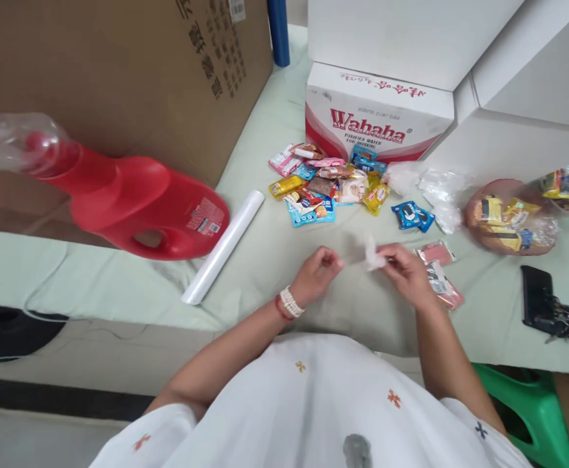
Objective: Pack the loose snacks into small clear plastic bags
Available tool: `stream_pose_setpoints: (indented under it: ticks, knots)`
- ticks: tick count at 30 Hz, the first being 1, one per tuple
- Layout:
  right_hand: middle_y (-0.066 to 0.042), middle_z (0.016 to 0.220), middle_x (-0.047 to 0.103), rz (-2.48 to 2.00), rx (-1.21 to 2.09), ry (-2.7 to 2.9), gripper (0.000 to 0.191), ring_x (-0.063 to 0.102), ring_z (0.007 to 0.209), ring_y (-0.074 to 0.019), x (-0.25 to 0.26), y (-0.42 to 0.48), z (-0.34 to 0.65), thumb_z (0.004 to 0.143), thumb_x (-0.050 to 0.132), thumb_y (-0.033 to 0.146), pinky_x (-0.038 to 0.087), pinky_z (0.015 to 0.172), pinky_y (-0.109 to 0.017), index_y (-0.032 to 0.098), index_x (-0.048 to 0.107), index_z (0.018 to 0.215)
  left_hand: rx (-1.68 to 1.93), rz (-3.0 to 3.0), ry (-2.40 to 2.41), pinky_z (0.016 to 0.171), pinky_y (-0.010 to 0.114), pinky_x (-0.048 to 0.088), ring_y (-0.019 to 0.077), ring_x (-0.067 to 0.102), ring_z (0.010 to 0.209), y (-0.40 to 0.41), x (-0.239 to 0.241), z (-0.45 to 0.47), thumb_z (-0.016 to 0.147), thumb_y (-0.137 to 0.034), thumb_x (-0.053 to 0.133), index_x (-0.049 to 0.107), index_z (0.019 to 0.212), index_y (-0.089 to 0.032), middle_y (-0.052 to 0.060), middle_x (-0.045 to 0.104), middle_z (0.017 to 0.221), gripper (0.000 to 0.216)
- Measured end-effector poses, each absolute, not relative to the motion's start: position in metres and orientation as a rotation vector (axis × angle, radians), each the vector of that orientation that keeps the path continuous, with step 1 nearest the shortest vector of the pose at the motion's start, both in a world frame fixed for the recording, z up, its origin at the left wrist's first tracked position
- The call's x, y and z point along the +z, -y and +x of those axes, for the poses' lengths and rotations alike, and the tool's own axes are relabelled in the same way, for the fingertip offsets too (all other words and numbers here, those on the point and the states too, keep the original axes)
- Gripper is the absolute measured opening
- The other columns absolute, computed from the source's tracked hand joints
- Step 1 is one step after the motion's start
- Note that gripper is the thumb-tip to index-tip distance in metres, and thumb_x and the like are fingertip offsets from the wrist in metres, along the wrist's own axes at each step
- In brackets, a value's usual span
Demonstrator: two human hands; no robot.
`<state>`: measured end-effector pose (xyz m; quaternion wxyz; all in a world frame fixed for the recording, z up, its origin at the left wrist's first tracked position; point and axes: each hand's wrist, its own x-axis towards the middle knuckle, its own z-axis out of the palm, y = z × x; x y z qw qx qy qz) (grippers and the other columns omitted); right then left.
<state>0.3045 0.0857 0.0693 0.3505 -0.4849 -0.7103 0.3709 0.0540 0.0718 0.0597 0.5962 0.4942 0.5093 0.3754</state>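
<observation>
My left hand (pixel 317 273) and my right hand (pixel 406 272) are held close together over the pale green cloth (pixel 265 260), both with fingers pinched. Between them stretches a thin clear plastic bag (pixel 373 255), gripped at its crumpled end by my right hand and by its edge in my left fingers. Two pink snack packets (pixel 440 273) lie just right of my right hand. A pile of small snack packets (pixel 326 182) sits farther back, in front of the Wahaha box (pixel 377 117).
A red detergent jug (pixel 143 201) lies on its side at left, beside a white roll (pixel 223 247). A big cardboard box (pixel 119 71) stands behind. At right are clear bags (pixel 430 188), a filled snack bag (pixel 508 218), a black phone with keys (pixel 542 302) and a green stool (pixel 532 403).
</observation>
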Motion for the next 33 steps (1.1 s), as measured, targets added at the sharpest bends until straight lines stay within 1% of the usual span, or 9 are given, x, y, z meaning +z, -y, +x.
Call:
stream_pose_setpoints:
  ticks: [5,9,13,16,18,20,24,28,33]
  knots:
    - [-0.009,0.111,0.066,-1.276,0.532,2.117,0.015,0.066,0.095,-0.0197,0.057,-0.064,0.276,0.095,0.054,0.016,0.053,0.076,-0.031,0.023,0.064,0.104,0.944,1.098,-1.203,0.059,0.024,0.044,0.0131,0.054,0.068,-0.1,0.047,0.072,0.075,-0.061,0.074,0.058,0.07,-0.018,-0.002,0.056,0.069,0.047]
    - [-0.009,0.104,0.065,-1.374,0.309,1.934,0.009,0.064,0.091,-0.0206,0.042,-0.049,0.283,0.091,0.057,0.017,0.052,0.075,-0.032,0.022,0.063,0.094,1.078,0.693,-1.217,0.051,0.021,0.043,0.0109,0.058,0.06,-0.098,0.033,0.052,0.068,-0.064,0.079,0.06,0.082,-0.018,-0.002,0.062,0.075,0.052]
    - [-0.002,0.083,0.063,-1.476,0.744,1.553,0.009,0.059,0.072,-0.0166,0.038,-0.04,0.286,0.09,0.068,0.029,0.049,0.063,-0.028,0.023,0.061,0.09,0.989,0.652,-1.234,0.043,0.019,0.034,0.0083,0.051,0.048,-0.09,0.026,0.036,0.064,-0.062,0.084,0.051,0.073,-0.019,-0.006,0.054,0.061,0.055]
    - [0.003,0.07,0.058,-1.459,1.209,1.103,0.022,0.054,0.059,-0.0136,0.041,-0.044,0.282,0.087,0.074,0.041,0.048,0.057,-0.026,0.024,0.061,0.092,0.957,0.818,-1.341,0.048,0.022,0.039,0.011,0.055,0.056,-0.088,0.027,0.033,0.071,-0.06,0.08,0.058,0.089,-0.019,-0.003,0.058,0.07,0.05]
    - [0.001,0.078,0.063,-1.37,1.36,0.963,0.028,0.06,0.066,-0.015,0.045,-0.048,0.279,0.083,0.077,0.045,0.053,0.062,-0.029,0.024,0.064,0.095,1.12,1.006,-1.518,0.057,0.023,0.044,0.0129,0.057,0.068,-0.087,0.034,0.033,0.076,-0.053,0.078,0.06,0.105,-0.019,0.001,0.062,0.085,0.049]
    - [-0.003,0.092,0.068,-1.304,1.371,1.026,0.027,0.065,0.078,-0.0169,0.049,-0.051,0.276,0.083,0.078,0.045,0.056,0.071,-0.031,0.024,0.069,0.098,1.228,1.251,-1.571,0.065,0.025,0.045,0.0137,0.056,0.075,-0.085,0.045,0.035,0.082,-0.047,0.074,0.063,0.103,-0.019,0.003,0.061,0.091,0.037]
    - [-0.007,0.11,0.069,-1.251,1.089,1.418,0.012,0.066,0.1,-0.021,0.061,-0.053,0.269,0.09,0.072,0.035,0.055,0.082,-0.033,0.026,0.075,0.097,0.906,1.444,-1.19,0.062,0.025,0.041,0.0123,0.05,0.063,-0.076,0.069,0.051,0.092,-0.049,0.061,0.065,0.079,-0.019,-0.001,0.056,0.068,0.033]
    - [-0.008,0.115,0.068,-1.215,0.824,1.655,0.013,0.066,0.106,-0.0221,0.071,-0.05,0.258,0.095,0.064,0.029,0.055,0.091,-0.038,0.027,0.076,0.1,0.803,1.254,-1.134,0.059,0.024,0.039,0.0112,0.048,0.06,-0.068,0.072,0.072,0.084,-0.049,0.068,0.062,0.079,-0.018,-0.003,0.058,0.067,0.032]
    - [-0.008,0.126,0.066,-1.212,1.103,1.453,0.03,0.066,0.115,-0.0224,0.072,-0.045,0.25,0.096,0.065,0.037,0.056,0.096,-0.039,0.03,0.065,0.125,0.883,1.276,-1.24,0.064,0.025,0.041,0.0132,0.053,0.064,-0.064,0.06,0.074,0.084,-0.035,0.065,0.066,0.079,-0.019,-0.001,0.064,0.07,0.017]
